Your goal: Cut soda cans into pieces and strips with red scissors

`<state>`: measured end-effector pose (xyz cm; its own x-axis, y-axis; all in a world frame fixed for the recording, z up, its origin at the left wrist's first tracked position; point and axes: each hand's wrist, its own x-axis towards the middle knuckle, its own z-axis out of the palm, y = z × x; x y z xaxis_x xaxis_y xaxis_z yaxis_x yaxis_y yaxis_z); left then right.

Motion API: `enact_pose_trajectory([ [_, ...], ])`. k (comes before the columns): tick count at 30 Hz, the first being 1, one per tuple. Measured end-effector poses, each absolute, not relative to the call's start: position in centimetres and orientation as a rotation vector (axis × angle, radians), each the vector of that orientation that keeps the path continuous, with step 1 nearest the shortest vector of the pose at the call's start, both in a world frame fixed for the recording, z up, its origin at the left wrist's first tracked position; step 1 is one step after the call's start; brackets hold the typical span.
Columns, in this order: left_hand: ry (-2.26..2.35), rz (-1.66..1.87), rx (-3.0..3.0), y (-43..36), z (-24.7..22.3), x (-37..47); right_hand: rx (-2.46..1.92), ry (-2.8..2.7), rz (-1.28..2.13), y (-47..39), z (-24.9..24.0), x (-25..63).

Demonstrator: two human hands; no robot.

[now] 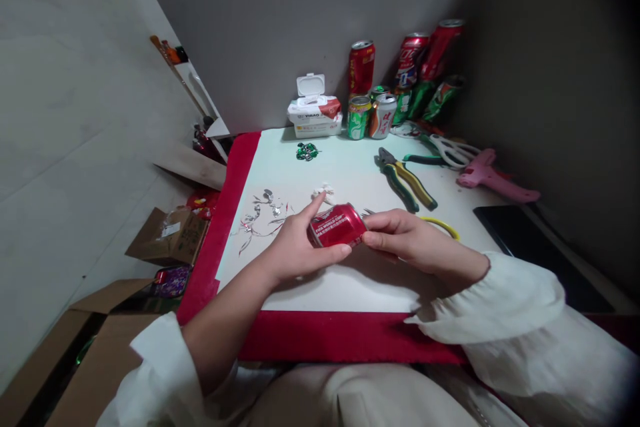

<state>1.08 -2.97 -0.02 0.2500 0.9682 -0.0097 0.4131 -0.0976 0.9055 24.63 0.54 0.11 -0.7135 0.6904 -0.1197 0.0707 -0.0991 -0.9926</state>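
Note:
A red soda can (340, 225) with white lettering lies on its side between my two hands, above the white sheet (320, 287). My left hand (297, 250) wraps around its left end, thumb along the near side. At the other end, the fingers and thumb of my right hand (400, 237) pinch the rim. Just behind the can is a crumpled white tissue (324, 193). Scissors with a yellow handle (443, 225) lie partly hidden behind my right hand. Left of the can, thin metal scraps (260, 213) are scattered.
Pliers (407, 180), a pink glue gun (500, 177) and a dark tablet-like slab (535, 253) lie to the right. Several cans (361, 67) and a wipes pack (315, 117) stand against the back wall. Green scraps (307, 151) sit before the pack. Cardboard boxes (100, 347) are at lower left.

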Motion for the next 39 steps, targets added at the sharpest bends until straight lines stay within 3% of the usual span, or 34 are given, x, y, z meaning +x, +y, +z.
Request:
enact_pose_trajectory([
  [16, 1.296, 0.84, 2.005, -3.6, 0.3, 1.7, -0.637, -1.442, 2.289, 0.3, 0.1, 24.4],
  [25, 1.435, 0.859, 2.227, -3.4, -0.2, 2.3, -0.757, -1.415, 2.165, 0.4, 0.0, 24.0],
  [31, 1.36, 0.795, 2.049, -3.6, 0.1, 1.9, -0.689, -1.273, 2.223, 0.1, -0.2, 23.5],
  [39, 1.297, 0.683, 2.038, -3.8, 1.1, 1.4, -0.682, -1.522, 2.203, 0.1, -0.4, 24.4],
])
